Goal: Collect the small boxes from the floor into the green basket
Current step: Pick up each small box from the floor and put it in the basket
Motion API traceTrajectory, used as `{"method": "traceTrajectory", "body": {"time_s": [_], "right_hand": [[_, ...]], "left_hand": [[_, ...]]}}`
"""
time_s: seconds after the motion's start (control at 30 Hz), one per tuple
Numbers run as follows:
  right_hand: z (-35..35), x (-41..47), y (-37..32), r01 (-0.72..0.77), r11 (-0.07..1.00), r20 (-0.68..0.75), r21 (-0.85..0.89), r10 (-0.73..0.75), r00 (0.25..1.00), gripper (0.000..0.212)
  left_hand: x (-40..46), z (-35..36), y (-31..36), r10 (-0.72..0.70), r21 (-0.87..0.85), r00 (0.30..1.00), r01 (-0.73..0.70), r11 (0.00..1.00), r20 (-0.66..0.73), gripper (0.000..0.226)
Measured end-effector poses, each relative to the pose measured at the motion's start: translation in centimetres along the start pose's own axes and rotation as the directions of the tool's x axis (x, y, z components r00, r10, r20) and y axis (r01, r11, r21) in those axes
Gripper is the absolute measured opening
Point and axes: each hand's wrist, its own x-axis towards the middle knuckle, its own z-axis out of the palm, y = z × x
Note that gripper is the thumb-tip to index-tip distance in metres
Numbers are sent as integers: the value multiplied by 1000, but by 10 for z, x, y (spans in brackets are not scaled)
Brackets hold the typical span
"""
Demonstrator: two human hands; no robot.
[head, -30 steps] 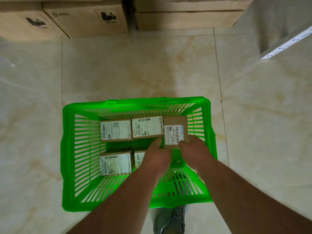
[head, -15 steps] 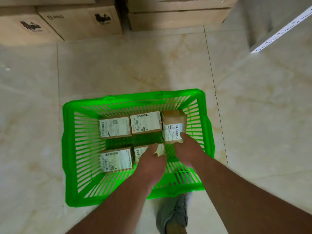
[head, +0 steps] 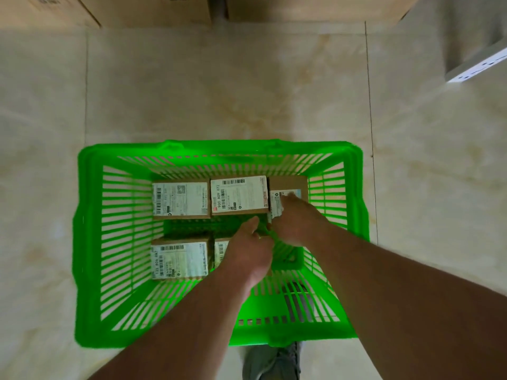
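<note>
The green basket (head: 87,242) stands on the tiled floor below me. Several small brown boxes with white labels lie flat inside: one back-left (head: 181,200), one back-middle (head: 238,194), one front-left (head: 179,259), and a front-middle box (head: 220,249) mostly hidden under my left hand. A further small box (head: 288,185) lies in the back right corner; my right hand (head: 297,220) reaches over it, fingers on its label. My left hand (head: 251,250) hovers beside it with the thumb raised, holding nothing that I can see.
Large cardboard cartons (head: 153,9) line the far edge of the floor. A grey shelf edge (head: 477,61) juts in at the upper right. My grey shoe (head: 274,363) shows just behind the basket's near wall.
The box held in both hands has gone down into the basket's back right corner. My left hand has come off it, and the view has moved closer to the basket.
</note>
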Motion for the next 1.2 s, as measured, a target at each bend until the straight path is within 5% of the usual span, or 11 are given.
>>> {"method": "traceTrajectory", "body": {"time_s": [0.1,0.23,0.37,0.67,0.97,1.1,1.2], "right_hand": [[-8,-20,1,-5,987,4,161,4,1000,25],[-10,-78,-5,-1,925,-17,381,8,1000,48],[-13,-142,-14,22,832,-67,554,18,998,43],[5,-278,5,-3,645,-104,764,128,986,51],[85,-408,105,-34,232,-77,972,451,889,51],[159,-444,171,-81,120,7,990,516,857,6],[225,-474,221,-82,-5,70,997,574,816,18]], "left_hand": [[-12,-1,5,-3,43,1000,4,999,-25,60],[-46,-6,24,-27,21,999,27,999,-18,60],[-75,-8,28,-1,61,999,4,998,-38,60],[-182,-10,24,181,396,977,-212,893,114,60],[-286,64,-39,207,623,929,-361,694,308,55],[-312,120,-106,133,677,917,-371,636,377,56],[-333,159,-165,59,725,906,-373,579,419,58]]}}
